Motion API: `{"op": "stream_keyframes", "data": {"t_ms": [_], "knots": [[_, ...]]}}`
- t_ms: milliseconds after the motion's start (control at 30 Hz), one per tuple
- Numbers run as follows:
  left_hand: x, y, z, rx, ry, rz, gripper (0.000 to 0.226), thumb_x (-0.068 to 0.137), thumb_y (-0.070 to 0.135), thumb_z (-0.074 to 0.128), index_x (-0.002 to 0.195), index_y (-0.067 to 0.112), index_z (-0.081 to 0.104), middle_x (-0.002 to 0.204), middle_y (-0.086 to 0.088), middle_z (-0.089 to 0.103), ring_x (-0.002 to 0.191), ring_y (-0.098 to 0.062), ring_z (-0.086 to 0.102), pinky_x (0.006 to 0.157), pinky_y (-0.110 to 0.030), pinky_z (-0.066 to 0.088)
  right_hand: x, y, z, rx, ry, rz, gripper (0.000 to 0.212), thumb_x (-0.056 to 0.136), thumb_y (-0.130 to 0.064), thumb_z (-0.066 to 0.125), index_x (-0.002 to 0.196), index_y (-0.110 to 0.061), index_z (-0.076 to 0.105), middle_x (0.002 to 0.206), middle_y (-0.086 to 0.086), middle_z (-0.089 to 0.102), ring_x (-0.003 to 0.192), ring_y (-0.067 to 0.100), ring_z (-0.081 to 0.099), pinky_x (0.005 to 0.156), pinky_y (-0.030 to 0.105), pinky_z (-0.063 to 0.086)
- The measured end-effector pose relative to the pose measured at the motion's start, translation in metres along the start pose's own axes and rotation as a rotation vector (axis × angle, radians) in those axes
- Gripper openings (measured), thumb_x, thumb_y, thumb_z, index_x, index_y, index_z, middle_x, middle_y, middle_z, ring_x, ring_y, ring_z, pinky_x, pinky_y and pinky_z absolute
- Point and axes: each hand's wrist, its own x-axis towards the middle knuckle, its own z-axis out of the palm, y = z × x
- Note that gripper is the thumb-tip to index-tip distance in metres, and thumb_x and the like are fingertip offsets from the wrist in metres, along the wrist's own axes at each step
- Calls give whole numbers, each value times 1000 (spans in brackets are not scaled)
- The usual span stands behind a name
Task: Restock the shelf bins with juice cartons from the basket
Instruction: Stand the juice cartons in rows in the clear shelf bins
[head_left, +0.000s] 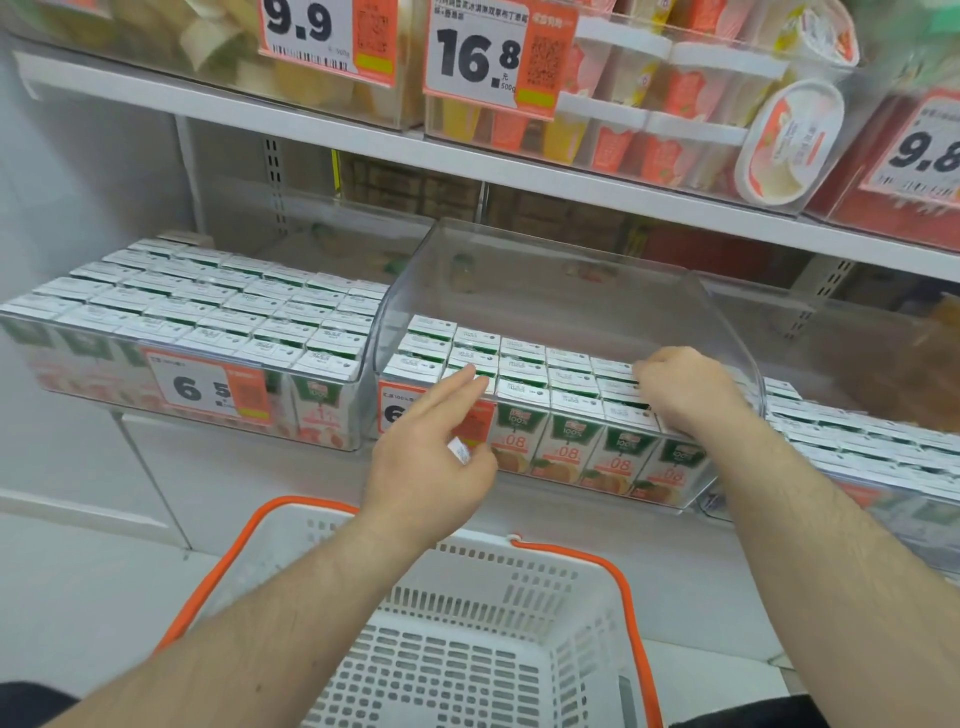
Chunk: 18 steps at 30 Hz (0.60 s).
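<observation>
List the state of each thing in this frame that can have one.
Basket: no cartons visible inside.
Middle bin: front rows filled with upright cartons.
Left bin: packed full.
Left hand: open, fingers extended toward the middle bin.
Right hand: fingers curled down on the cartons; grip unclear.

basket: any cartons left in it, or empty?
Empty as far as visible: the white basket shows only bare perforated floor and walls. The forearms hide its near corners, so a carton there can't be ruled out.

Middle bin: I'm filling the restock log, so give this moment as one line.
stage: seating cartons | left hand: open, over middle bin front | right hand: curled on front-row cartons | basket: no cartons visible
</observation>
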Motion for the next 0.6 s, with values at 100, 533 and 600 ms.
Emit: {"op": "stream_keyframes", "data": {"t_ms": [100,533,600], "knots": [[1,10,-1,-143,146,-33,47,82,2,67,122,25,65,114,33,53,108,25,44,91,1,34,-5,-5,-4,-63,-63,-1,55,104,-39,27,137,-5,53,140,18,54,123,35,50,92,37,39],[1,44,-39,-918,219,-738,25,101,38,46,94,25,66,62,12,68,52,-10,60,61,-29,45,-126,-66,14,531,11,-535,27,80,-29,71,106,-31,64,96,-15,68,81,3,62,84,34,54],[0,45,-41,-932,219,-744,26,101,38,45,95,23,65,71,4,70,59,-15,64,61,-30,48,-140,-72,25,473,-182,-531,50,63,-49,73,109,-35,59,93,-17,65,79,2,61,78,30,54]]}}
